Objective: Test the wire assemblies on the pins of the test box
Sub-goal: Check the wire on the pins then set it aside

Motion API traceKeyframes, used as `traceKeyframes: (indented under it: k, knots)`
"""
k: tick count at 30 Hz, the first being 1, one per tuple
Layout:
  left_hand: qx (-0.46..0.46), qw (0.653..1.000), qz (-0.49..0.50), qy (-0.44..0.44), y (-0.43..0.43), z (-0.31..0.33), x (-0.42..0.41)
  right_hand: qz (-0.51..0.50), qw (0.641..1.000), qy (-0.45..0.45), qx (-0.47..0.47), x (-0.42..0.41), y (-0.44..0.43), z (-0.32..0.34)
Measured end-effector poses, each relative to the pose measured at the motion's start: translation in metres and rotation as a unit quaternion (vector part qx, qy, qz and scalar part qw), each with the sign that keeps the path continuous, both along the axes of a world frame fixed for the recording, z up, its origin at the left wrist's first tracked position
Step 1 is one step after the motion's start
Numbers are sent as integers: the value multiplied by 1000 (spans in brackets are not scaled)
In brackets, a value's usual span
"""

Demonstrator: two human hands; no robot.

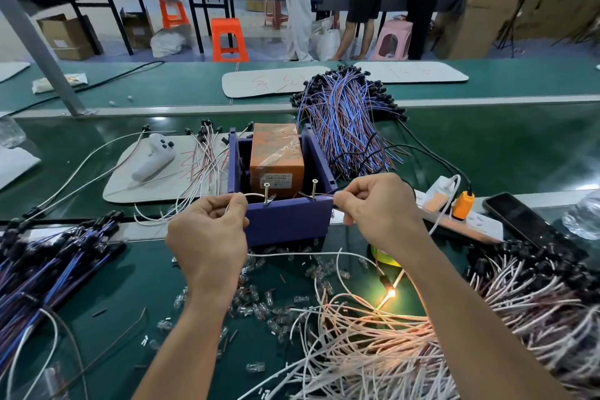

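The box (285, 219) sits mid-belt, open at the top, with an orange block (277, 153) inside. Two pins stand upright on its near wall: left pin (267, 192) and right pin (314, 188).

The left hand (207, 230), at 8 o'clock from the box and touching its corner, has its fingers curled, pinching a white lead (255, 195) whose end reaches the foot of the left pin. The right hand (380, 204), at 3 o'clock, pinches a reddish lead (325, 194) that runs to the foot of the right pin. Whether metal meets metal there is too small to tell.

At 5 o'clock a bulb (391, 294) glows yellow on the belt (156, 276), at the edge of a big pile (438, 344) of white wires. I cannot trace the held leads to it.

Clear plastic bits (259, 305) lie scattered at 6 o'clock. A blue bundle (344, 130) is heaped at 1 o'clock, and another blue heap (48, 256) lies at 8 o'clock. A white controller (152, 156) rests on a pad at 10 o'clock. At 3 o'clock, beyond the right hand, lie a power strip (477, 224) and a phone (519, 221).
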State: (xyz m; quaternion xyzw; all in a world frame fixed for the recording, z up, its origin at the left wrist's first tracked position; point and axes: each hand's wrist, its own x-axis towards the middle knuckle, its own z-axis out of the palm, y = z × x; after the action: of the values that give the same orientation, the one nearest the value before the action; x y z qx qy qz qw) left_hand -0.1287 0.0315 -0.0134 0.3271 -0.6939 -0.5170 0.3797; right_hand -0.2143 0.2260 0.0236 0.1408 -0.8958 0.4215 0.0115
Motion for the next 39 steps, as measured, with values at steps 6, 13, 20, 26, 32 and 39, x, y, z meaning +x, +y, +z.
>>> traceKeyframes:
  k: [6,13,20,26,32,39]
  knots:
    - [52,998,-15,20,-4,0,8,33,999,-27,-11,7,12,2]
    - [211,969,-67,106,-9,7,36,140,985,-80,67,25,25,6]
    - [422,901,-33,94,-29,5,60,136,985,-61,83,67,-8,-37]
    - [451,885,-16,115,-53,-8,79,143,966,-6,217,82,-15,-53]
    - [190,979,10,-70,-66,-25,89,90,957,45,271,87,-22,-60]
    - [-221,902,138,-343,-50,5,111,71,981,80,161,93,-18,-57]
